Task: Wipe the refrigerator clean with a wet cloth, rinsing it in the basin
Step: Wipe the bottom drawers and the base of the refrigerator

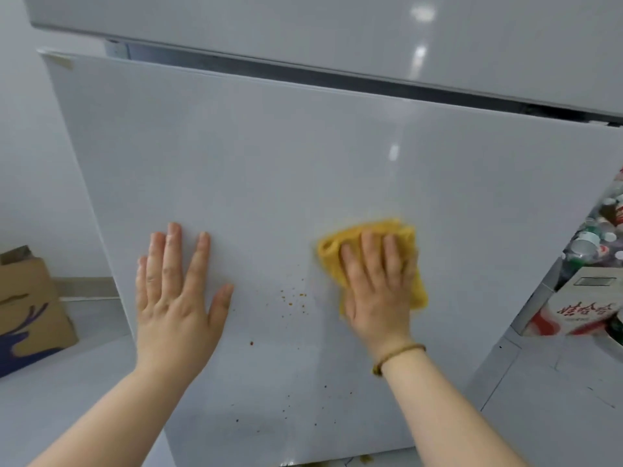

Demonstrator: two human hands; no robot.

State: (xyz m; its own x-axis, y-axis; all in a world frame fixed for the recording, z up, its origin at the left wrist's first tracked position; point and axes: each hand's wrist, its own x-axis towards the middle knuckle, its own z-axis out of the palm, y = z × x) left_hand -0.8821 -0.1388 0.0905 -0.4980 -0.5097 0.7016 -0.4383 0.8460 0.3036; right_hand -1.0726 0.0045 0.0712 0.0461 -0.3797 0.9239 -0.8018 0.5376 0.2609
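The white refrigerator fills the view; its lower door point(303, 163) faces me, under the upper door point(303, 25). My right hand point(377, 291) presses a folded yellow cloth point(408, 237) flat against the lower door, right of centre. My left hand point(175, 291) lies flat on the door with fingers spread, holding nothing. Small orange-brown specks point(293, 298) dot the door between the hands, and more are scattered lower down point(323, 387). No basin is in view.
A cardboard box point(30, 308) sits on the floor at the left by the wall. At the right stand a printed carton point(580, 308) and a heap of plastic bottles point(603, 237). Pale tiled floor point(556, 399) shows at the lower right.
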